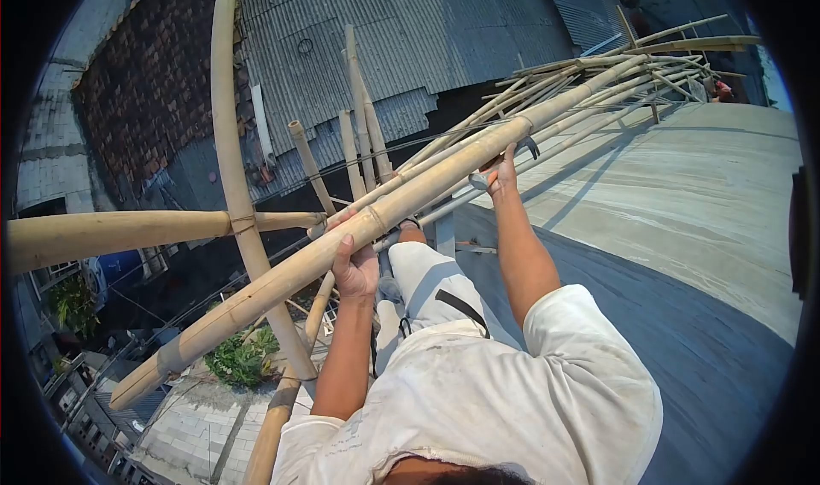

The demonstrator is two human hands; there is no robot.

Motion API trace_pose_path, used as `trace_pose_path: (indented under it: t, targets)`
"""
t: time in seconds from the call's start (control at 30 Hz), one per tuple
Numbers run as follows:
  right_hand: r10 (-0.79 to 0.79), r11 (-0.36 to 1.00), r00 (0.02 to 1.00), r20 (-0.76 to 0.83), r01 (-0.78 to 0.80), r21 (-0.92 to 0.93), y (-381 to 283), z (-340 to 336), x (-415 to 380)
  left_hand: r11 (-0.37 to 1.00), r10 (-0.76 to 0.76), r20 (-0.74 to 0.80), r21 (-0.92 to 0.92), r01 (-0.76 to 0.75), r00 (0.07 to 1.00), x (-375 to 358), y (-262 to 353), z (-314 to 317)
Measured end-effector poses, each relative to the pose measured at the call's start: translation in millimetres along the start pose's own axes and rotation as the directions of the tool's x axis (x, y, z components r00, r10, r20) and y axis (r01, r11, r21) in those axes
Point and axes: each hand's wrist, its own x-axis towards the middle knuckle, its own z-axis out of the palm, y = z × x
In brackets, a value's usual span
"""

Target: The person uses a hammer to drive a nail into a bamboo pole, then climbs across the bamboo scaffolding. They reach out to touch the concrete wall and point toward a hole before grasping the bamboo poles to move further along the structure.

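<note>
A long thick bamboo pole [282,278] runs diagonally from lower left to upper right, high above rooftops. My left hand [354,263] grips this pole from below, near its middle. My right hand [502,170] holds the same pole farther up, and a dark metal tool [528,146] sticks out beside its fingers. My white-clad legs [427,284] and white shirt [478,399] fill the lower centre.
Upright and horizontal bamboo poles [229,143] form scaffolding on the left, lashed at a joint [243,223]. More thin bamboo [598,83] bundles at the upper right. A concrete wall face [683,194] lies to the right. Corrugated roofs [410,41] and a street lie far below.
</note>
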Motion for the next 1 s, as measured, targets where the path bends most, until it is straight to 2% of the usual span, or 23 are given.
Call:
trace_pose_path:
  t: [0.03,0.1,0.13,0.17,0.2,0.23,0.27,0.33,0.43,0.5,0.53,0.57,0.6,0.63,0.67,0.77,0.83,0.93,0.97,1.0]
  targets:
    - [0.009,1.0,1.0,-0.005,-0.009,0.001,7.2,-8.1,4.3,1.0,0.001,-0.007,0.008,-0.001,1.0,1.5,0.5,0.3]
    - [0.077,0.996,0.95,-0.302,-0.089,-0.028,21.0,-22.4,6.4,1.0,-0.013,0.0,-0.01,0.013,1.0,2.5,1.4,1.2]
    - [0.127,0.974,0.947,-0.294,-0.175,-0.142,25.1,-35.8,-1.0,1.0,-0.023,-0.004,-0.016,0.023,1.0,4.2,2.0,2.6]
    - [0.137,0.971,0.945,-0.297,-0.188,-0.148,35.0,-49.6,-10.1,1.0,-0.017,-0.017,-0.015,0.017,1.0,7.3,1.1,0.2]
    - [0.028,0.898,0.949,-0.315,-0.162,-0.409,48.3,-66.5,-18.3,1.0,-0.017,-0.011,-0.013,0.017,1.0,11.2,0.9,-3.7]
    - [-0.082,0.757,0.951,-0.298,-0.135,-0.639,59.1,-77.7,-29.6,1.0,-0.017,-0.003,-0.011,0.017,1.0,14.4,1.1,-5.6]
    - [-0.074,0.753,0.952,-0.298,-0.142,-0.643,67.1,-88.2,-37.3,1.0,-0.027,0.0,-0.005,0.027,1.0,17.5,1.5,-8.2]
    - [0.157,0.541,0.882,-0.444,-0.453,-0.708,83.3,-101.4,-55.2,1.0,-0.016,-0.006,-0.006,0.016,1.0,23.9,0.6,-11.9]
    - [0.254,0.462,0.867,-0.43,-0.499,-0.733,133.0,-121.4,-71.3,1.0,-0.015,-0.011,-0.023,0.015,1.0,25.9,-2.1,-19.1]
    - [0.227,0.149,0.943,-0.242,-0.279,-0.949,173.0,-134.9,-70.9,1.0,-0.009,0.006,-0.016,0.009,1.0,28.8,-3.4,-24.1]
    - [0.184,-0.041,0.966,-0.18,-0.176,-0.984,199.0,-141.8,-68.1,1.0,-0.008,0.015,0.004,0.008,1.0,29.8,-2.9,-25.3]
    - [0.157,-0.235,0.981,-0.11,-0.071,-0.969,223.4,-149.1,-65.7,1.0,-0.017,0.01,0.017,0.017,1.0,29.4,-2.9,-27.9]
    - [0.16,-0.228,0.981,-0.113,-0.075,-0.971,242.2,-150.9,-59.3,1.0,0.009,0.009,0.022,-0.009,1.0,32.6,-3.7,-30.5]
    - [0.272,-0.474,0.962,-0.033,0.104,-0.874,258.6,-150.1,-54.3,0.999,0.035,0.008,0.03,-0.035,0.999,36.0,-4.0,-33.0]
    - [0.398,-0.656,0.917,0.013,0.294,-0.695,273.7,-150.3,-48.7,0.998,0.042,0.026,0.046,-0.043,0.999,39.3,-3.5,-34.9]
    - [0.477,-0.69,0.877,-0.055,0.335,-0.642,321.7,-155.4,-34.1,0.992,0.085,0.027,0.088,-0.087,0.996,48.3,-2.3,-42.3]
    - [0.479,-0.693,0.878,0.009,0.384,-0.61,360.8,-179.6,-18.2,0.988,0.109,0.056,0.106,-0.115,0.992,53.0,-2.8,-49.2]
    - [0.47,-0.674,0.839,0.273,0.541,-0.504,410.3,-227.6,10.4,0.979,0.134,0.089,0.145,-0.146,0.987,60.0,-4.0,-63.5]
    - [0.478,-0.664,0.835,0.272,0.547,-0.51,420.8,-239.6,22.4,0.974,0.14,0.097,0.164,-0.154,0.985,61.4,-4.6,-67.4]
    - [0.554,-0.644,0.779,0.294,0.625,-0.442,429.0,-246.0,35.9,0.977,0.146,0.052,0.148,-0.153,0.988,62.2,-4.8,-69.3]
